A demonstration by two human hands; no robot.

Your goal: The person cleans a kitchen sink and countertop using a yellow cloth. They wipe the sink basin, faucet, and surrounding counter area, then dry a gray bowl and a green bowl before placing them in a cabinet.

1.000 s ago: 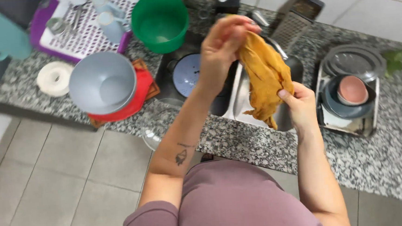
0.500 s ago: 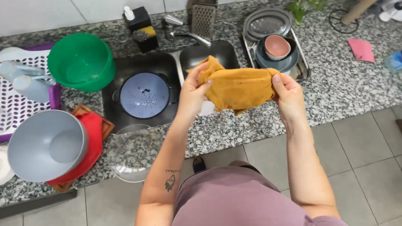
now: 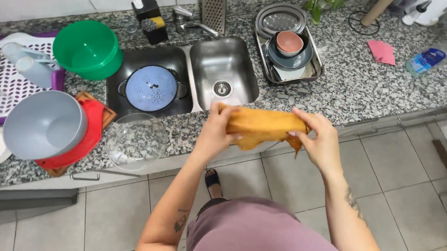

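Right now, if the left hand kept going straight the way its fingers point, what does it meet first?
The left hand grips one end of the orange cloth, fingers pointing across toward the right hand. Straight on, it would bunch up the cloth first, then likely reach the right hand; relative depth is unclear.

Bright, even light with soft shadows; the steel sink (image 3: 224, 71) shines mildly, edges bow outward, and far corners look perhaps slightly soft.

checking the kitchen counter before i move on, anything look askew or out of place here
The clear glass bowl sits at the front edge of the counter, its rim seeming to overhang the edge. The grey bowl rests tilted on the red board. Nothing looks spilled or broken.
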